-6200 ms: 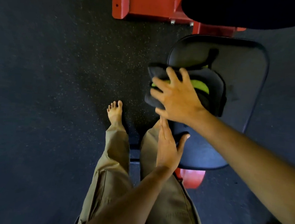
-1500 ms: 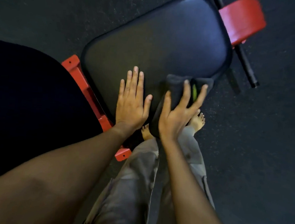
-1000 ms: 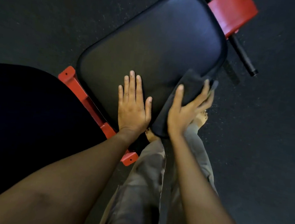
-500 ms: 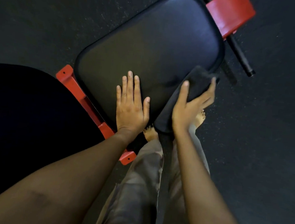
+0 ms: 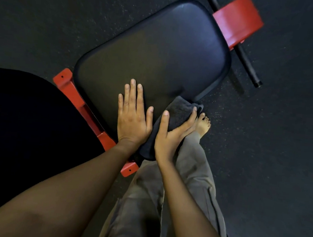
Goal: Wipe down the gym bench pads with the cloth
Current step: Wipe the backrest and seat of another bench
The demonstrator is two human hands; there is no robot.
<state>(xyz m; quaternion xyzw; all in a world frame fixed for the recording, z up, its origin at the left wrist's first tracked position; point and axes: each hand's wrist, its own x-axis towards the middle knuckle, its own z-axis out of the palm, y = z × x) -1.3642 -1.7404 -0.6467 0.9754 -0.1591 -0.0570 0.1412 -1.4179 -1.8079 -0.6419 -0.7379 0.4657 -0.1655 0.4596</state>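
Down at the near right corner of the big black padded vinyl bench pad (image 5: 157, 53), we're using both hands. Our right hand (image 5: 171, 136) is gripping the dark grey terry cloth (image 5: 178, 112): the thumb is lying stretched along the top of it and the fingers (image 5: 191, 119) are wrapping round its right side, where it's hanging over the pad's edge. So the cloth is sitting bunched up, mostly under and ahead of that hand, with its far end poking out past the fingertips onto the pad corner and its near end trailing back beside the wrist.

Our left hand (image 5: 133, 120) is lying flat on the pad just left of the cloth, fingers straight and close together, thumb out to the side and close to the cloth. It's holding nothing, just resting on the vinyl.

The pad is sitting on a red painted steel frame (image 5: 75, 97), and a second black pad (image 5: 21, 117) is filling the left of the view. Past the far right end, a red metal foot plate (image 5: 236, 25) and a thin black round bar (image 5: 248, 63) are sticking out over the speckled black rubber floor (image 5: 47, 16). Our olive-grey trousers (image 5: 190, 177) and one bare foot (image 5: 204, 124) are showing just beside the pad corner.
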